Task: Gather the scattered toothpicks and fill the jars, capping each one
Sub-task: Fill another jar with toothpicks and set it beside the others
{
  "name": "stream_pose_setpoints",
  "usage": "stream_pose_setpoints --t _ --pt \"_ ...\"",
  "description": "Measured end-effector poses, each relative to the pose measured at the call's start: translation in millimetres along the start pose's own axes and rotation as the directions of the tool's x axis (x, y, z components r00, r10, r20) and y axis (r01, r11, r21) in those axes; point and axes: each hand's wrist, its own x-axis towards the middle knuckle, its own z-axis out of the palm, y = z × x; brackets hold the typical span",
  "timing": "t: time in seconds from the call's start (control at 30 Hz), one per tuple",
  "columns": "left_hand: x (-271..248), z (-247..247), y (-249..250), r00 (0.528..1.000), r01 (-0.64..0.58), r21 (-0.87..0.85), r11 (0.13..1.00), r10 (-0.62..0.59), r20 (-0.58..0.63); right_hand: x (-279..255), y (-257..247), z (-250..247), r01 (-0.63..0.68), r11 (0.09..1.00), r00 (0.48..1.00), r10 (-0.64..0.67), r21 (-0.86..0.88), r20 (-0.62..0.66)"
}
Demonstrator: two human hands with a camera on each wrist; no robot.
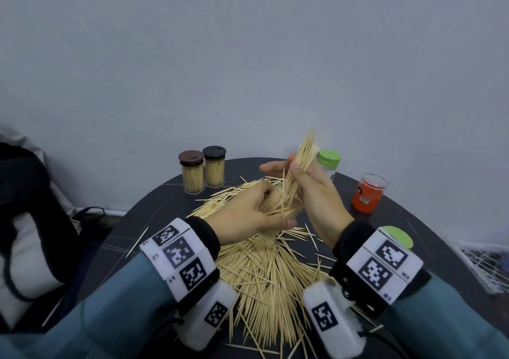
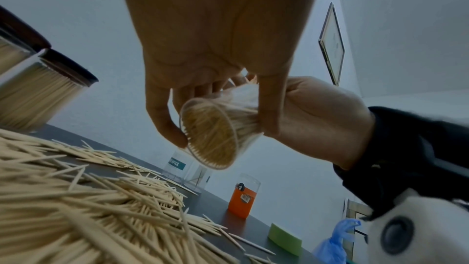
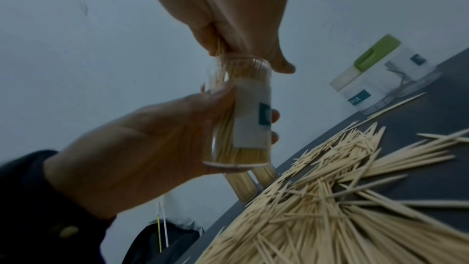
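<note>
My left hand (image 1: 278,207) grips a clear labelled jar (image 3: 241,117) just above the table, its round base (image 2: 210,136) packed with toothpick tips. My right hand (image 1: 283,168) pinches a bundle of toothpicks (image 1: 301,160); the bundle's lower end is in the jar's mouth and its upper end fans upward. A big pile of loose toothpicks (image 1: 264,276) covers the dark round table (image 1: 154,209) below both hands. Two full capped jars (image 1: 202,174) stand at the back left.
A green-capped jar (image 1: 327,163) and an uncapped orange-labelled jar (image 1: 367,193) stand at the back right. A loose green cap (image 2: 285,238) lies near my right wrist. A dark bag (image 1: 27,207) sits left of the table and a wire rack (image 1: 482,262) to the right.
</note>
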Motion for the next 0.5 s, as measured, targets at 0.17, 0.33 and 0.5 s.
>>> stream_pose_setpoints --t 0.17,0.33,0.5 --pt "4.3 -1.3 -2.6 0.997 0.002 -0.101 0.995 -0.010 -0.080 -2.9 5.6 -3.1 -0.055 0.997 0.998 0.054 -0.048 -0.034" --pt "6.5 -2.4 -6.4 0.996 0.004 -0.115 0.993 -0.015 -0.089 -2.2 11.4 -5.1 -0.117 0.984 0.993 0.116 -0.133 -0.012" --pt "6.9 -3.2 -4.7 0.998 -0.010 -0.112 0.994 0.003 -0.060 -1.4 5.4 -10.6 -0.023 0.994 1.000 0.023 -0.105 -0.008"
